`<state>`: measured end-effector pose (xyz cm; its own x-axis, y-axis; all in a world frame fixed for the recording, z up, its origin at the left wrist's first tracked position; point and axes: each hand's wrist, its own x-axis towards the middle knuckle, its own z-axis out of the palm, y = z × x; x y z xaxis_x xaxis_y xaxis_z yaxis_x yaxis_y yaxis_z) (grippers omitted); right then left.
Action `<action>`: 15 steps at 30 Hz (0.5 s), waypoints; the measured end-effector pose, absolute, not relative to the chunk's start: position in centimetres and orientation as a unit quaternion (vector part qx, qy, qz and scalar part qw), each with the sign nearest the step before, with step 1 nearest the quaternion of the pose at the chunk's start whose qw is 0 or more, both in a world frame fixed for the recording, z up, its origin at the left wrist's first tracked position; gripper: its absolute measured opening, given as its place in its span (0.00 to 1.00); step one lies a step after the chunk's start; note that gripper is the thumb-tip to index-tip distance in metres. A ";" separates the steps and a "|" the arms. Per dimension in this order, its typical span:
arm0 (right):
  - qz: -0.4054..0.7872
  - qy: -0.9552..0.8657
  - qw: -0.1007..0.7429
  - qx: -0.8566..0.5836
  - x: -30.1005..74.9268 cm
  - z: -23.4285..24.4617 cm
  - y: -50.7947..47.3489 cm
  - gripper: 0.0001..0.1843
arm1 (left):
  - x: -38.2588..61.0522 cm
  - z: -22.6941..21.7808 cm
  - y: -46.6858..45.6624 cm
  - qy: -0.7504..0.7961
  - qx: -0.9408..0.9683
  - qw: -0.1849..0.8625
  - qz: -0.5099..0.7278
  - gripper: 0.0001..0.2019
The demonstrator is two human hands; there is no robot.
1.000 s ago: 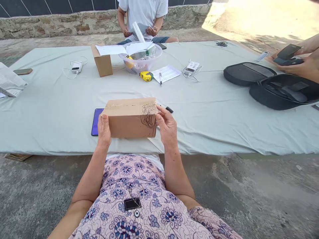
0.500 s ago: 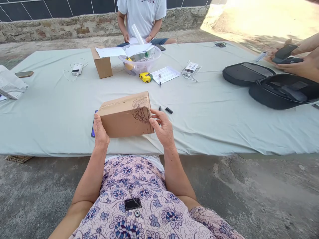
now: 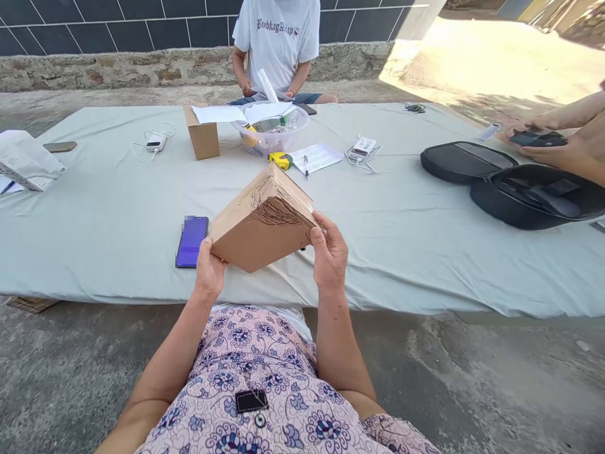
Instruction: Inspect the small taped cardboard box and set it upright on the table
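I hold a closed brown cardboard box [image 3: 262, 227] above the near edge of a pale green sheet [image 3: 378, 239]. The box is tilted, one corner pointing up, with black scribbles on a face. My left hand [image 3: 209, 271] grips its lower left end. My right hand [image 3: 329, 252] grips its right edge, fingers wrapped over the taped side. A purple phone [image 3: 191, 241] lies flat on the sheet just left of the box.
Across the sheet sits a person in a white shirt [image 3: 278, 44] behind a clear bowl [image 3: 269, 129], a small open carton [image 3: 202, 135], a yellow tape measure [image 3: 280, 159] and papers. Another person's hands [image 3: 562, 142] hold a dark device beside open black cases [image 3: 515, 183] at right.
I have turned the box from level to sharply tilted and lifted it, uncovering the purple phone. My view has tipped up slightly.
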<state>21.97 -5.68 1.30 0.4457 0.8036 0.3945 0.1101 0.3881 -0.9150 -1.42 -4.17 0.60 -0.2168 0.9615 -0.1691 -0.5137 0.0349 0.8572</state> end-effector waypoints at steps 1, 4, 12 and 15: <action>0.237 -0.463 0.697 -0.493 22.2 1.6 -5.8 0.25 | -1.5 0.2 -4.2 0.463 0.268 0.565 0.628 0.24; 0.231 -0.459 0.703 -0.491 22.4 2.2 -6.1 0.23 | -1.7 -0.6 -4.3 0.544 0.338 0.499 0.584 0.33; 0.231 -0.490 0.680 -0.494 20.9 3.4 -6.9 0.21 | -1.5 1.8 -5.5 0.407 0.592 0.291 0.631 0.28; 0.229 -0.508 0.666 -0.496 20.5 3.6 -7.2 0.19 | -1.2 3.6 -5.7 0.352 0.652 0.255 0.622 0.31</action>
<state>20.51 -7.16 3.56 0.3783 0.8087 0.4505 0.1991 0.4042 -0.8928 -1.19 -5.67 3.61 -0.0204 0.7753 0.6313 0.1414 -0.6228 0.7695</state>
